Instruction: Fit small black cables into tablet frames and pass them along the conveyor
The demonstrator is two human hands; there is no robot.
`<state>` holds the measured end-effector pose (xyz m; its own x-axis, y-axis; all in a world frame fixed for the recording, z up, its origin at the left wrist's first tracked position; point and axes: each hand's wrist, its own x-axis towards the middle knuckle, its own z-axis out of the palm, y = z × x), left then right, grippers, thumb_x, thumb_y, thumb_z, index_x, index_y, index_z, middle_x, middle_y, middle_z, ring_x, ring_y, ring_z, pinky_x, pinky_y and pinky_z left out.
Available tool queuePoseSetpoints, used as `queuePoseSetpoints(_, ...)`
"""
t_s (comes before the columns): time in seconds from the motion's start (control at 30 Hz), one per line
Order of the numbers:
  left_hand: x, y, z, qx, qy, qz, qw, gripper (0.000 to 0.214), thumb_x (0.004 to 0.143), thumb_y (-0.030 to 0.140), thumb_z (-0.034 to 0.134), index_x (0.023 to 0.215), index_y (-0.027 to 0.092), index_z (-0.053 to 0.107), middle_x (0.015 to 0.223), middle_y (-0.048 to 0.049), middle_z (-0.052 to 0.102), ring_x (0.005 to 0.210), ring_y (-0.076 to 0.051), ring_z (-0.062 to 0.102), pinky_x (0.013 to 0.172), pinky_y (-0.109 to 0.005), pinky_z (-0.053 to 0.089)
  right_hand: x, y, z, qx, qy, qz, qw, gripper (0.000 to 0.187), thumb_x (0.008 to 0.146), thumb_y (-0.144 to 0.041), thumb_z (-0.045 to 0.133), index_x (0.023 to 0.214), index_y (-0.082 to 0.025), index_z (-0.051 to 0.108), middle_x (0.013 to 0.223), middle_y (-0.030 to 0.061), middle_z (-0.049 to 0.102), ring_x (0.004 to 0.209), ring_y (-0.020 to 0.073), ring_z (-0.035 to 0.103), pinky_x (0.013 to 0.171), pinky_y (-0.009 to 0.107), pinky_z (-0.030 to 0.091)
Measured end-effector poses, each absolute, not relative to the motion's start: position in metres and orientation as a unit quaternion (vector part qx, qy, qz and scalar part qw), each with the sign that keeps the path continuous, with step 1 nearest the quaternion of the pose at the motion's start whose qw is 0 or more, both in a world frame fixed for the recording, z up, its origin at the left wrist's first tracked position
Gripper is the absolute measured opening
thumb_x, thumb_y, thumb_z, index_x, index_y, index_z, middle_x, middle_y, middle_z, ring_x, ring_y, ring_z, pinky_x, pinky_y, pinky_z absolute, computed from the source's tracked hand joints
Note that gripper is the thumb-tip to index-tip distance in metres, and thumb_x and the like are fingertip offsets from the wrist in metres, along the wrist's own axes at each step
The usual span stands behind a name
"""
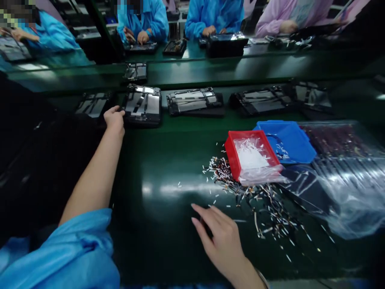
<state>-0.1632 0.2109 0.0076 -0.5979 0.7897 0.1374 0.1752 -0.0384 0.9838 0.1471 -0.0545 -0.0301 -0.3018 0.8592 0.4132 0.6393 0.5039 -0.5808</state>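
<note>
1. Opened device [143, 105], its inner parts facing up, lies at our left hand [114, 119], toward the far side of the green bench [162, 237]. We have our fingers curled at its left edge, probably because the rim spares the exposed parts; whether they pinch or merely touch it, we cannot tell.
2. Our right hand [221, 237] is empty, thumb and forefinger slightly parted, over the near part of the bench.
3. Beyond it to the right, loose small parts [272, 208] spread around a red tray [230, 154]. Its plastic bag seems meant to gather the white pieces [251, 154] within our reach.
4. Behind it sits a blue tray [300, 140]; clear plastic packaging [355, 192] lies farther right, perhaps to leave us working room.
5. Other opened devices [195, 100] line the far side, presumably for easy access.
</note>
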Motion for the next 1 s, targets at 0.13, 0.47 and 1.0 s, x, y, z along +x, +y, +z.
queuePoseSetpoints(0.13, -0.137, 0.239, 0.003, 0.368, 0.683, 0.606, 0.174, 0.038, 0.089, 0.022, 0.06, 0.126, 0.017, 0.053, 0.138, -0.0104, 0.047, 0.124, -0.026, 0.048, 0.103, -0.049, 0.041, 0.149, -0.053, -0.031, -0.455, -0.799, 0.147, 0.363, 0.024, 0.094, -0.018, 0.046, 0.103, -0.015, 0.067, 0.072, 0.0029, 0.071, 0.063, 0.0161, 0.066, 0.063, 0.028, 0.055)
queuePoseSetpoints(0.47, -0.047, 0.308, -0.024, 0.311, 0.682, 0.513, 0.418, 0.024, 0.061, 0.005, 0.064, 0.081, 0.016, 0.058, 0.076, -0.0083, 0.062, 0.082, -0.028, 0.064, 0.074, -0.044, 0.054, 0.156, -0.047, -0.03, -0.434, -0.772, 0.186, 0.425, 0.016, 0.085, -0.007, 0.054, 0.091, -0.013, 0.068, 0.057, 0.0009, 0.065, 0.048, 0.0115, 0.058, 0.051, 0.023, 0.051)
queuePoseSetpoints(1.0, -0.027, 0.136, 0.014, 0.253, 0.527, 0.584, 0.564, 0.012, 0.064, 0.016, 0.068, 0.066, 0.016, 0.056, 0.055, 0.004, 0.055, 0.046, -0.008, 0.051, 0.038, -0.016, 0.039, 0.155, -0.049, -0.02, -0.496, -0.699, 0.171, 0.485, 0.019, 0.085, -0.007, 0.055, 0.087, -0.018, 0.07, 0.07, 0.0015, 0.072, 0.052, 0.0126, 0.059, 0.055, 0.027, 0.051)
